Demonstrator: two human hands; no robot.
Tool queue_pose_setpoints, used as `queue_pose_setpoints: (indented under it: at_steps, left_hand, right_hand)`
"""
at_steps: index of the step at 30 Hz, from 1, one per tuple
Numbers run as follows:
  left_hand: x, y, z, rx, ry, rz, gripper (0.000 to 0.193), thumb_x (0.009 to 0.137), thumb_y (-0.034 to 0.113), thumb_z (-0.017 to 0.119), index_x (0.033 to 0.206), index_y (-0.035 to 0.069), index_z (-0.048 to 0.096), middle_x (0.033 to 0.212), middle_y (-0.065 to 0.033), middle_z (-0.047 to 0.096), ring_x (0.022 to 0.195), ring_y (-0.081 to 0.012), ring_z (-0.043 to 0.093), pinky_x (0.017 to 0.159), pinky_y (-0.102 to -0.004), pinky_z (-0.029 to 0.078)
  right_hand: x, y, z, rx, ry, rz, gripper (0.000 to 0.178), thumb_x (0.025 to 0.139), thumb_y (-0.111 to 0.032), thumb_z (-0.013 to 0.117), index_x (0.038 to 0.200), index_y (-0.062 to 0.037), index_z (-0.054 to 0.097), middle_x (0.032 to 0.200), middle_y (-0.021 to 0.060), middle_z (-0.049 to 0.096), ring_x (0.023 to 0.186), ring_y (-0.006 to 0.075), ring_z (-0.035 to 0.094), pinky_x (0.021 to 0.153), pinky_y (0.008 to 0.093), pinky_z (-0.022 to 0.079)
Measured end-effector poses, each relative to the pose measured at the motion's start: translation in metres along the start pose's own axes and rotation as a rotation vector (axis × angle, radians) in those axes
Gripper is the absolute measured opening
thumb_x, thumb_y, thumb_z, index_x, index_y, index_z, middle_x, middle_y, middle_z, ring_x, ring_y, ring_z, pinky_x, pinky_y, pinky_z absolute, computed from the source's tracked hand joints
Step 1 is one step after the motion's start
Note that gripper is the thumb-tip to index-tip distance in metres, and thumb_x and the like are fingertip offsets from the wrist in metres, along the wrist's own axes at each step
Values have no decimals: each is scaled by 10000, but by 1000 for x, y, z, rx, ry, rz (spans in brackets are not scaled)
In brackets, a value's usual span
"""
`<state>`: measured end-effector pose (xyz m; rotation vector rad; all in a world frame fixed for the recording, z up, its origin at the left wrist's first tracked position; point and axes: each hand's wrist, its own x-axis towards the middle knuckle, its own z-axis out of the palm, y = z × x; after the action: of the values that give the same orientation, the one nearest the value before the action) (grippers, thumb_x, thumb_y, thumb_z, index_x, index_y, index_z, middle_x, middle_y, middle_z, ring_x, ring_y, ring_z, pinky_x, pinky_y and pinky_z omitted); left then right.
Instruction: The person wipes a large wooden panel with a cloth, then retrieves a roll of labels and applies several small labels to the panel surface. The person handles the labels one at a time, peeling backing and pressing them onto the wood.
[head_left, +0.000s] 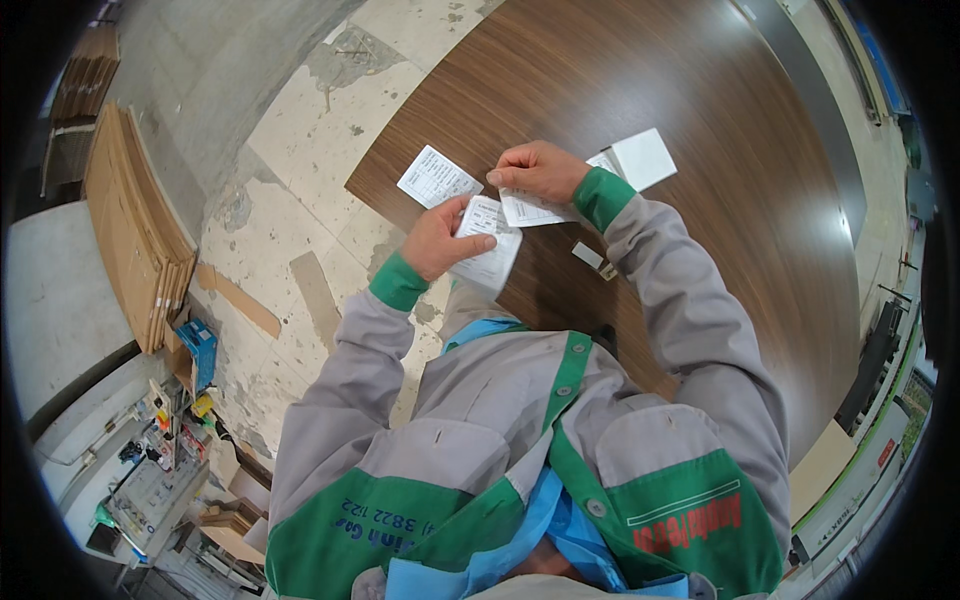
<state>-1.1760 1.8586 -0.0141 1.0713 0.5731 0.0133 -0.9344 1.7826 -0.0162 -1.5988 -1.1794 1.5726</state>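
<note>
My left hand (437, 240) is closed round a stack of white printed slips (490, 262), with the thumb lying across the top. It is held just off the near left edge of the brown wood-grain table (620, 80). Close beside it, my right hand (538, 172) pinches a single white printed slip (532, 209) by its upper corner, and that slip partly overlaps the stack in this view. Another printed slip (438, 177) lies flat on the table at the left corner.
A white block-shaped stack or box (643, 159) rests on the table beyond my right wrist. Near my right sleeve lies a small white and dark object (588, 255). Flattened cardboard boxes (140, 230) lean at the left, above a worn floor (290, 230).
</note>
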Motion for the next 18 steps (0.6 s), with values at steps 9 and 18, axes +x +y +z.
queue_pose_setpoints:
  at_steps: [9, 18]
  left_hand:
    - [-21, 10, -26, 27, 15, -218, 576, 906, 88, 769, 1396, -64, 505, 1167, -103, 712, 1019, -143, 691, 904, -282, 562]
    - [-28, 35, -9, 171, -3, -31, 505, 911, 99, 764, 1355, -29, 562, 1055, -94, 737, 959, -126, 688, 826, -268, 553]
  right_hand:
    - [-10, -8, -16, -813, 290, 78, 456, 984, -547, 574, 1009, -110, 704, 907, 154, 723, 871, 381, 676, 765, 475, 519]
    - [-32, -26, 33, -308, 228, -182, 357, 943, -394, 699, 1026, -48, 726, 824, 111, 707, 740, 241, 657, 692, 391, 522]
